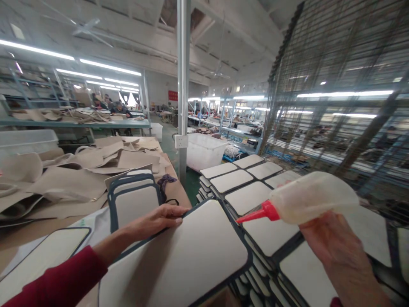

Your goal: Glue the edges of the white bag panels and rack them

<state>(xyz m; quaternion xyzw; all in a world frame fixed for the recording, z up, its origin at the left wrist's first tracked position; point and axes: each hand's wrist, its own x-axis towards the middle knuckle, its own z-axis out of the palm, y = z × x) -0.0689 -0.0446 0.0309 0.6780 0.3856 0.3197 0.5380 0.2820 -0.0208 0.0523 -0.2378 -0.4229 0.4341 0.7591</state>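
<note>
While I look down through the head camera, I see at the far left, well apart from my left hand, a wide table (28,232) with loose beige cut pieces (70,179) lying in heaps on it. Nearer to this hand, just behind its knuckles, stands a small stack of rounded white panels with dark edging (134,198), and a dark scrap of cloth (164,182) lies just beside that stack.

My left hand (156,221) comes out of a red sleeve (60,281). It lies flat, palm down, with the fingers pressed together and stretched forward, and it rests on the upper left edge of a large white panel with a dark border (188,256). This panel is tilted a little and spreads from under the fingertips toward me.

Behind the hands a grey steel post (183,85) goes up, and a white plastic bin (204,151) stands beside its foot.

To the right of the big panel, more white panels of the same kind (243,179) lie in rows, overlapping, between my two hands and beyond them.

My right hand (332,251) is closed around the bottom of a pale squeeze bottle (313,197). The bottle lies almost level, and its red nozzle (258,213) points left, above the rows, near the corner of the large panel but not touching it. Behind this hand rises a tall wire rack (345,85).
</note>
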